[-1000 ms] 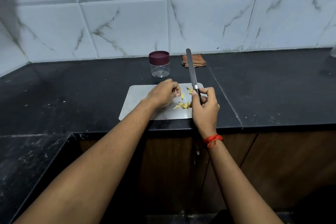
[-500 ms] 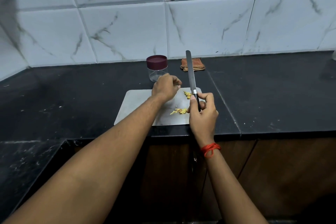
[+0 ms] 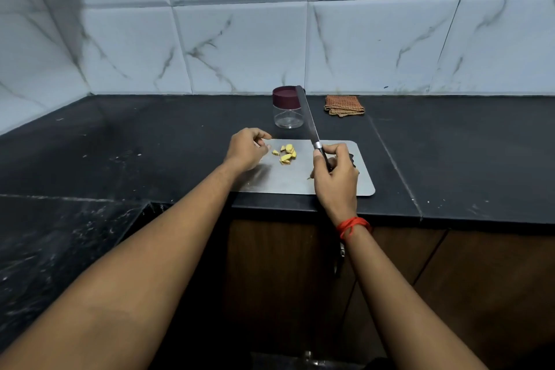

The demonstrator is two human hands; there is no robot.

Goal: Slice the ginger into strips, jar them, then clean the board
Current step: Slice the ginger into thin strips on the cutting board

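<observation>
Head view: the board [image 3: 285,182] is laid at the near edge of the desk [image 3: 150,141]. At its 4 o'clock the knife [image 3: 310,120] is gripped by the right hand [image 3: 336,180], fingers [image 3: 342,149] wrapped round the handle, blade pointed toward 12 o'clock. At 9 o'clock the left hand [image 3: 244,149] is held, fingers [image 3: 262,133] loosely curled, nothing seen in them. Toward 11 o'clock on the board, ginger pieces [image 3: 287,154] are scattered. Beyond, the lidded jar [image 3: 286,112] is stood at 12 o'clock, a folded cloth [image 3: 344,105] at 1 o'clock.

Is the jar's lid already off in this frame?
No, the maroon lid sits closed on the clear jar, which stands on the counter behind the cutting board.
</observation>
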